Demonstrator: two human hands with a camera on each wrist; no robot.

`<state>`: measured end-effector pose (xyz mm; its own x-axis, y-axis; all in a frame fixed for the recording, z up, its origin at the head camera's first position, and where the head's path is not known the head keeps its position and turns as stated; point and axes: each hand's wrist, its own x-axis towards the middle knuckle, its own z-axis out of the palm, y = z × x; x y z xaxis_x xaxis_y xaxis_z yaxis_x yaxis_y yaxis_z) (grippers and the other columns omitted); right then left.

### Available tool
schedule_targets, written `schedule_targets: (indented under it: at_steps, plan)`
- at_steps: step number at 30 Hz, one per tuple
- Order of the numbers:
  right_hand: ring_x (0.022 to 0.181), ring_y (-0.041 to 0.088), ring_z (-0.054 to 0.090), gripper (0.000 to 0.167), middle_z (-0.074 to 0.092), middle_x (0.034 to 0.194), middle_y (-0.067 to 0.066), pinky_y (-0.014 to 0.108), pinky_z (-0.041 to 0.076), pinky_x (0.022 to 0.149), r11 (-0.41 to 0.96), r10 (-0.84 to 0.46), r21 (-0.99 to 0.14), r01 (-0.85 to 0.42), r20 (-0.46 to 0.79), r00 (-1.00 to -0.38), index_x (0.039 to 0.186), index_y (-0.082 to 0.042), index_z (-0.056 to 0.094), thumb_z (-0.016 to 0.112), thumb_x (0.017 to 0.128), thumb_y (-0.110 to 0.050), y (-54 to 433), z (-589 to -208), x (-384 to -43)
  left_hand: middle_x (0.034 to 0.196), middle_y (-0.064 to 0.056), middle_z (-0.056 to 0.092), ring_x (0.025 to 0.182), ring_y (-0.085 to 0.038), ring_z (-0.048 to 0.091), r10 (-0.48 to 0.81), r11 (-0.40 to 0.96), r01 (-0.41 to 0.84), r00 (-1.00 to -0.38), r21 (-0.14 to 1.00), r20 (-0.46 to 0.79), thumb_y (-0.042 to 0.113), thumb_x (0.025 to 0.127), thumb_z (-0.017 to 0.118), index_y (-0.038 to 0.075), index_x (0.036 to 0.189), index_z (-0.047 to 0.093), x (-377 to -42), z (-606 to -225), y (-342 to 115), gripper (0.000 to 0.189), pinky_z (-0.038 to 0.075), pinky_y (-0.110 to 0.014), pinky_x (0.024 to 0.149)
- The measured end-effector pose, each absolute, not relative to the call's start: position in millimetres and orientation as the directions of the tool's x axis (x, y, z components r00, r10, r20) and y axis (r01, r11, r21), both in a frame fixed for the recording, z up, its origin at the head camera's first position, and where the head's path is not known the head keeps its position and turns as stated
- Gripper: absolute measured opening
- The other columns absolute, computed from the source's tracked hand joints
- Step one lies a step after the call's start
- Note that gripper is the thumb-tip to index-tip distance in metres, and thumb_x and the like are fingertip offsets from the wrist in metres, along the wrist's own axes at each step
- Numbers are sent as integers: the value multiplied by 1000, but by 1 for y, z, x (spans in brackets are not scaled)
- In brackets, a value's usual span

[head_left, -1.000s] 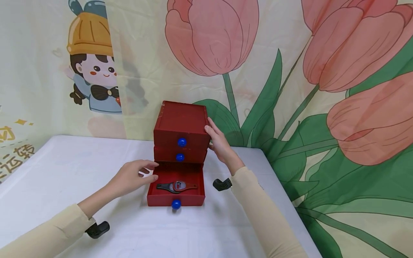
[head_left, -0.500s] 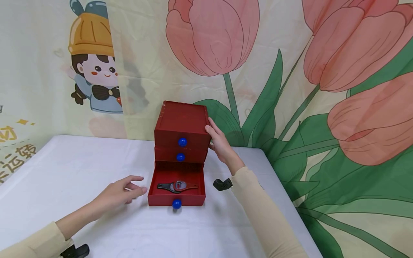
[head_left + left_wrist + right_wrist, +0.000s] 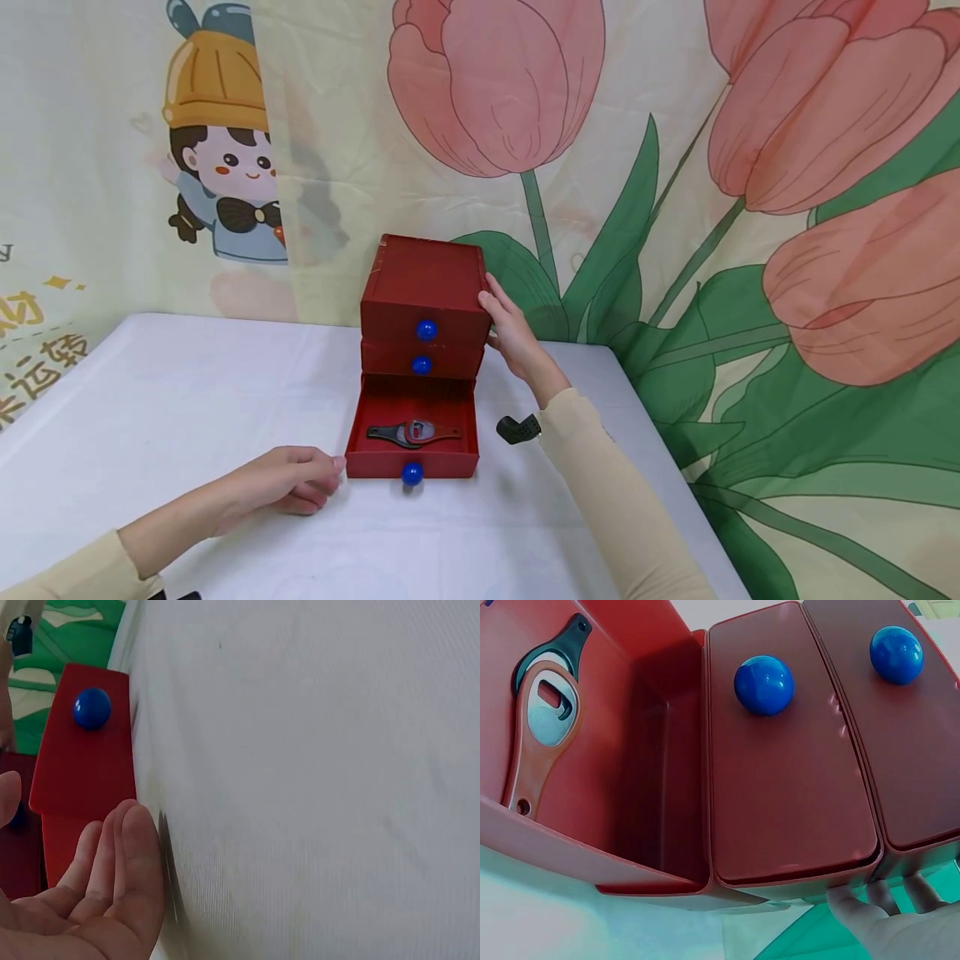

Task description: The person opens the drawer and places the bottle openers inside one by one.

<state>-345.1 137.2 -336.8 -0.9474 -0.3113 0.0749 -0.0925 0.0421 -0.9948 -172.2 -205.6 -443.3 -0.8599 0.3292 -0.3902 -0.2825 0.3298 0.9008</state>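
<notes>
A red cabinet [image 3: 423, 275] with blue knobs stands on the table, its bottom drawer [image 3: 442, 465] pulled out and the two upper drawers closed. Inside the pulled-out drawer lie two overlapping bottle openers: a black-handled opener [image 3: 568, 645] and a reddish-brown opener [image 3: 536, 761] on top. My left hand [image 3: 277, 487] is low over the table at the drawer's front left corner. Its fingers [image 3: 142, 855] stretch toward the drawer side, fairly straight and holding nothing; contact is hard to tell. The fingers of my right hand [image 3: 517, 337] rest along the cabinet's right side.
A white cloth covers the table [image 3: 225, 375], whose right edge slopes down past my right sleeve [image 3: 615, 492]. Behind it hangs a backdrop [image 3: 345, 150] printed with tulips and a cartoon figure. A black wrist device [image 3: 517, 429] sits by my right cuff.
My left hand has moved from the drawer's left rim, out to the left and down, then to the front left corner. My right hand, the drawer and the openers have stayed put.
</notes>
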Motion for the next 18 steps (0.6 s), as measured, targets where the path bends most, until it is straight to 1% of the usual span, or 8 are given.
schedule_targets:
  at_steps: [5, 7, 12, 18]
  plan:
    - [157, 31, 28, 65, 23, 175, -1, 63, 31, 124, 46, -307, -994, -94, 76, -949, 171, -38, 17, 46, 113, -45, 137, -337, -345, 122, -12, 72, 105, -25, 71, 381, 242, -362, -818, 900, -431, 46, 105, 64, -5, 137, 64, -168, -448, -196, 60, 63, -37, 93]
    - [157, 31, 29, 65, 23, 175, -1, 63, 31, 124, 48, -306, -994, -95, 76, -949, 171, -39, 17, 46, 113, -45, 137, -336, -345, 124, -13, 72, 108, -26, 72, 403, 205, -386, -804, 899, -437, 47, 106, 63, -6, 141, 61, -167, -450, -192, 64, 62, -38, 95]
    - [157, 31, 28, 66, 23, 176, 0, 63, 32, 124, 50, -303, -995, -90, 71, -950, 171, -38, 17, 45, 113, -45, 136, -336, -344, 129, -16, 71, 114, -29, 72, 460, 126, -424, -776, 897, -431, 47, 107, 60, -8, 146, 56, -167, -454, -177, 67, 61, -40, 98]
    - [157, 31, 28, 66, 22, 176, 0, 64, 32, 124, 50, -298, -995, -87, 69, -952, 172, -38, 16, 46, 113, -46, 135, -337, -344, 131, -16, 71, 115, -30, 72, 486, 78, -451, -761, 889, -429, 47, 106, 63, -7, 147, 56, -169, -458, -155, 69, 60, -41, 100]
